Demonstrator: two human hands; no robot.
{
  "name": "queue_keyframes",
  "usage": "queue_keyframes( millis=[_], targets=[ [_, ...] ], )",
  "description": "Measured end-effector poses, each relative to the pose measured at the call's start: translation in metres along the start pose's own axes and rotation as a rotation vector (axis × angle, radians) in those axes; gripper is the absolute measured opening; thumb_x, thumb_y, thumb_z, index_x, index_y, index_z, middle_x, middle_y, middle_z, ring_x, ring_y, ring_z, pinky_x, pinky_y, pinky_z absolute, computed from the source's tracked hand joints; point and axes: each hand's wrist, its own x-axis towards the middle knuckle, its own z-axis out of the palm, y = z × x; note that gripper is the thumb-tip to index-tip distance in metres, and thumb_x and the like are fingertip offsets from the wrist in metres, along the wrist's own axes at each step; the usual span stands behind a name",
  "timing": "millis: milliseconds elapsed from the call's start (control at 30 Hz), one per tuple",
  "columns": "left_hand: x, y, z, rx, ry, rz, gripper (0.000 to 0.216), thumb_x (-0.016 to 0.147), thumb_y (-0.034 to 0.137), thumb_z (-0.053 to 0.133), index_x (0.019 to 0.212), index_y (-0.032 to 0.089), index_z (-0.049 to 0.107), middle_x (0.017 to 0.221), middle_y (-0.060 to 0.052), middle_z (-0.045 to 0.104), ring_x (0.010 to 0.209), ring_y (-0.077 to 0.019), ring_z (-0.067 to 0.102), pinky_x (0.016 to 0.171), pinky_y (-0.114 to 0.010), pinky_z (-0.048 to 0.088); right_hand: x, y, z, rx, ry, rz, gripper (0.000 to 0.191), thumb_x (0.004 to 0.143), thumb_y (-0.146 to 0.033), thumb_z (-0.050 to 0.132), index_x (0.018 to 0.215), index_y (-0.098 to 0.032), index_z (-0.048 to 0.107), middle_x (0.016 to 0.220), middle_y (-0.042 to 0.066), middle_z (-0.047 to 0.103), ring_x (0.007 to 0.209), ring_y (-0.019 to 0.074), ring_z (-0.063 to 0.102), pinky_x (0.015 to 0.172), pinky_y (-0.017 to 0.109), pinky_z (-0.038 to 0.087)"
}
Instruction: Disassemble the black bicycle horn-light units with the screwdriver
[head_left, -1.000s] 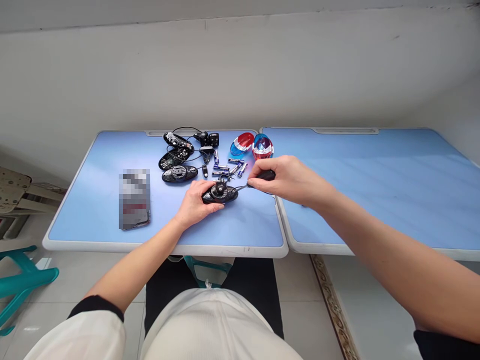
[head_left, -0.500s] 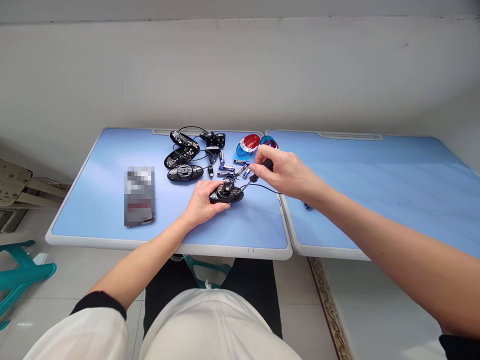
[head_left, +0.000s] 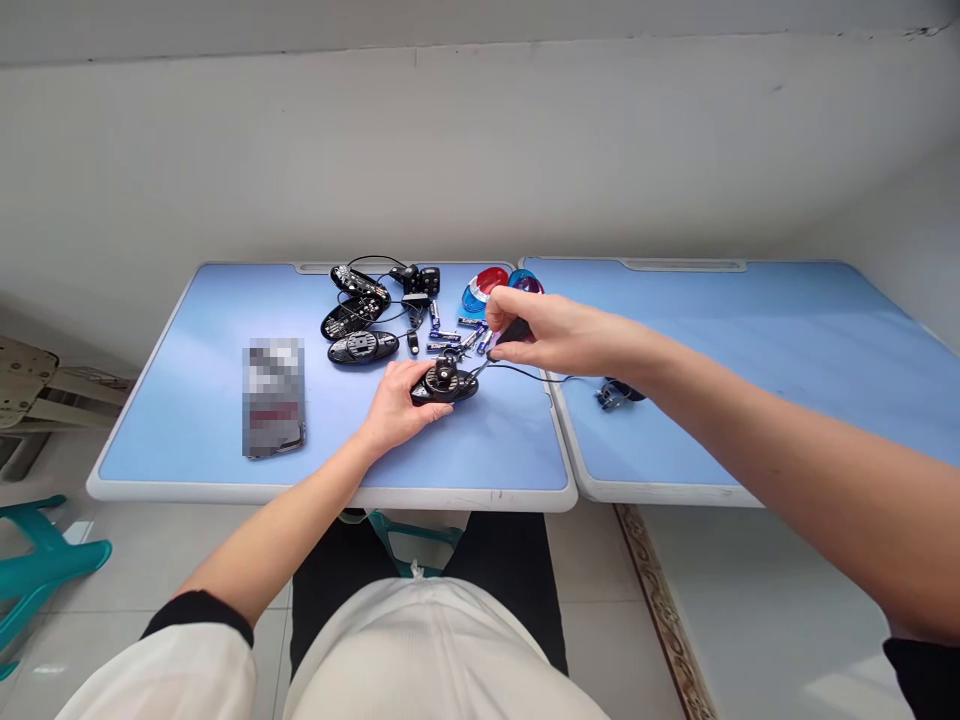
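Note:
My left hand (head_left: 395, 400) is closed around a black oval device shell (head_left: 448, 384) lying on the left blue table (head_left: 187, 400). My right hand (head_left: 559, 335) pinches the black handle of a small screwdriver (head_left: 510, 332), whose thin shaft points down-left at the right end of the shell. A black wire (head_left: 540, 375) runs from the shell to the right, under my right wrist, toward a small dark part (head_left: 616, 393) on the right table.
Behind the shell lie three more black oval parts (head_left: 358, 318), several loose batteries (head_left: 450, 338), a black clamp (head_left: 421, 279) and red and blue lens covers (head_left: 487, 285). A phone (head_left: 274, 397) lies at left. A second blue table (head_left: 750, 340) adjoins on the right. A teal stool (head_left: 45, 565) stands low left.
My right hand has shifted left and farther back with the screwdriver, uncovering the small dark part on the right table. My left hand keeps holding the shell.

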Motion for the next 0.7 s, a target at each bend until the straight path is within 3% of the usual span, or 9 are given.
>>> queue_keyframes(
  millis=[100, 200, 300, 367, 467, 600, 700],
  targets=[
    [0.0, 0.0, 0.0, -0.008, -0.005, 0.005, 0.046, 0.067, 0.035, 0.077, 0.108, 0.018, 0.063, 0.1, -0.006, 0.066, 0.094, -0.0242, 0.053, 0.087, -0.038, 0.043, 0.002, 0.0, -0.003, -0.083, -0.072, 0.049, 0.021, 0.075, -0.037, 0.06, 0.075, -0.022, 0.045, 0.074, 0.001, 0.058, 0.059, 0.0136, 0.045, 0.056, 0.027, 0.031],
    [0.0, 0.0, 0.0, -0.001, 0.0, 0.012, 0.046, 0.067, 0.036, 0.077, 0.107, 0.018, 0.064, 0.099, -0.006, 0.066, 0.093, -0.024, 0.053, 0.086, -0.037, 0.043, 0.005, -0.003, 0.0, -0.173, 0.017, 0.136, 0.031, 0.08, -0.045, 0.057, 0.066, -0.022, 0.041, 0.061, -0.001, 0.053, 0.054, 0.0128, 0.04, 0.054, 0.027, 0.028],
    [0.0, 0.001, 0.0, 0.017, -0.005, 0.013, 0.045, 0.067, 0.038, 0.077, 0.106, 0.019, 0.064, 0.096, -0.005, 0.066, 0.092, -0.0237, 0.054, 0.084, -0.037, 0.043, 0.005, -0.005, 0.002, -0.101, 0.072, 0.069, 0.02, 0.078, -0.034, 0.057, 0.071, -0.022, 0.043, 0.069, 0.0, 0.056, 0.058, 0.0127, 0.045, 0.056, 0.026, 0.031],
    [0.0, 0.001, 0.0, 0.02, -0.008, 0.021, 0.045, 0.067, 0.038, 0.076, 0.106, 0.019, 0.064, 0.096, -0.005, 0.066, 0.092, -0.0236, 0.054, 0.084, -0.037, 0.043, 0.004, -0.006, 0.0, -0.032, 0.006, 0.006, 0.016, 0.074, -0.028, 0.06, 0.079, -0.022, 0.046, 0.074, 0.0, 0.057, 0.06, 0.0121, 0.047, 0.056, 0.025, 0.032],
    [0.001, 0.0, 0.001, 0.015, -0.006, 0.033, 0.046, 0.066, 0.037, 0.077, 0.106, 0.018, 0.064, 0.097, -0.005, 0.066, 0.093, -0.0235, 0.054, 0.085, -0.036, 0.043, 0.001, -0.009, -0.001, -0.011, -0.085, 0.002, 0.017, 0.075, -0.033, 0.06, 0.079, -0.023, 0.047, 0.064, -0.004, 0.053, 0.054, 0.011, 0.042, 0.054, 0.024, 0.03],
    [0.001, -0.001, 0.002, 0.019, -0.003, 0.039, 0.046, 0.066, 0.037, 0.077, 0.106, 0.019, 0.064, 0.097, -0.005, 0.066, 0.092, -0.0233, 0.054, 0.086, -0.037, 0.043, 0.0, -0.012, 0.005, -0.077, 0.039, 0.082, 0.026, 0.083, -0.04, 0.052, 0.066, -0.022, 0.042, 0.056, -0.003, 0.048, 0.051, 0.0112, 0.037, 0.054, 0.026, 0.028],
    [0.0, 0.0, 0.002, 0.017, 0.003, 0.035, 0.048, 0.066, 0.037, 0.077, 0.108, 0.02, 0.064, 0.099, -0.005, 0.066, 0.093, -0.0235, 0.055, 0.087, -0.037, 0.043, -0.002, -0.008, 0.005, -0.05, 0.072, 0.073, 0.011, 0.079, -0.026, 0.051, 0.072, -0.022, 0.044, 0.068, -0.001, 0.056, 0.056, 0.0115, 0.042, 0.055, 0.025, 0.031]
  ],
)
